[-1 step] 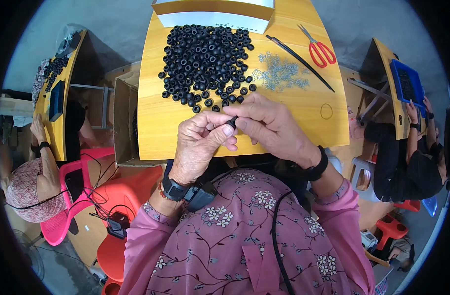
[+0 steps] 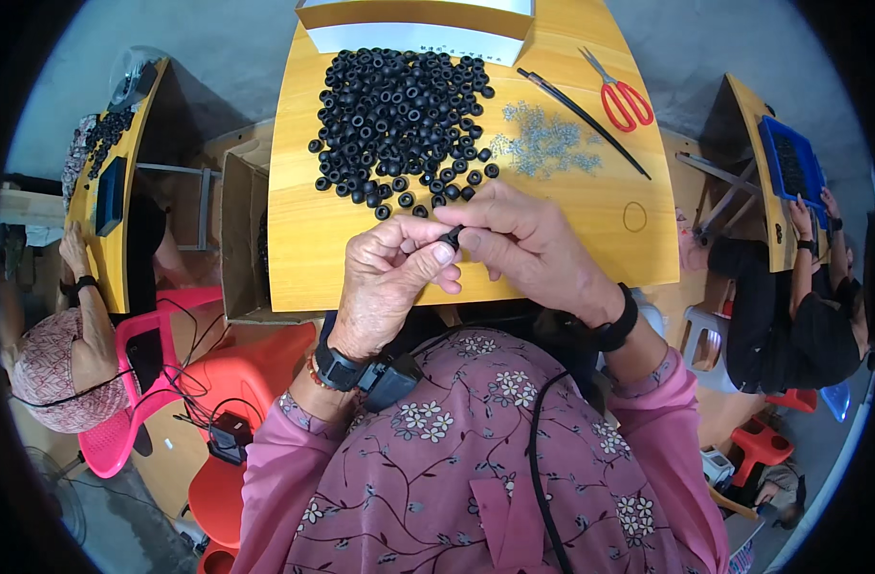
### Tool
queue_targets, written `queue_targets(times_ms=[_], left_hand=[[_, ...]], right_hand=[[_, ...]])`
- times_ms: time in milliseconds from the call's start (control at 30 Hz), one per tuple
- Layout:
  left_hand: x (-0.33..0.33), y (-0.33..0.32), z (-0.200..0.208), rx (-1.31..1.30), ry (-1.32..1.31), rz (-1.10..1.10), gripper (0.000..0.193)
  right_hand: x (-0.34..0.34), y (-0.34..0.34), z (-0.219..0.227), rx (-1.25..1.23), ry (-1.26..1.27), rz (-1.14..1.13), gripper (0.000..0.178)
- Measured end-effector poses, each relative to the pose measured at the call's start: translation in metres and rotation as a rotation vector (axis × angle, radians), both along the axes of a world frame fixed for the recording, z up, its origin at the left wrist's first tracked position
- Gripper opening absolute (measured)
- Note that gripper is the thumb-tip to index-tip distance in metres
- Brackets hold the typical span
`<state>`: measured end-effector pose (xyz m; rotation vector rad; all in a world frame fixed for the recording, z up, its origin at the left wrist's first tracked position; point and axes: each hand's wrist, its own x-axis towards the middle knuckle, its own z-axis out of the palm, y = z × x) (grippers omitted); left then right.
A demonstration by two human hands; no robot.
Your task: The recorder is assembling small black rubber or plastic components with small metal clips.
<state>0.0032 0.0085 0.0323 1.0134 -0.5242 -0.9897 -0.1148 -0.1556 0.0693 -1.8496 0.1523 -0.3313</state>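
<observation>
Close to the table's front edge, my left hand (image 2: 391, 270) pinches a small black rubber-like part (image 2: 451, 237) between thumb and fingers. My right hand (image 2: 528, 244) meets it from the other side, thumb and forefinger closed on the same part. Most of the part is hidden by fingertips, so its exact shape does not show. Just beyond my hands spreads a heap of small round black parts with holes (image 2: 399, 115). To the right of that heap lies a scatter of tiny silvery pieces (image 2: 544, 142).
Red-handled scissors (image 2: 624, 100) and a thin black tube (image 2: 590, 120) lie on the yellow table (image 2: 571, 258) at right, near a thin ring (image 2: 635, 216). An open white box (image 2: 418, 40) stands at the back. A cardboard carton (image 2: 244, 230) is beside the table; people work at both sides.
</observation>
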Motion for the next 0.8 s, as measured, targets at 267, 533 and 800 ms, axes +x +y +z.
queue_targets(times_ms=[267, 533, 800], left_hand=[[0.002, -0.002, 0.006, -0.005, 0.051, 0.03, 0.014], [0.002, 0.0, 0.006, 0.009, 0.061, 0.047, 0.013], [0.002, 0.0, 0.004, 0.051, 0.023, 0.066, 0.011]], right_hand=[[0.005, 0.004, 0.011, 0.25, 0.094, -0.04, 0.015], [0.006, 0.0, 0.014, 0.328, 0.145, -0.032, 0.009], [0.007, 0.0, 0.008, -0.197, -0.053, 0.015, 0.007]])
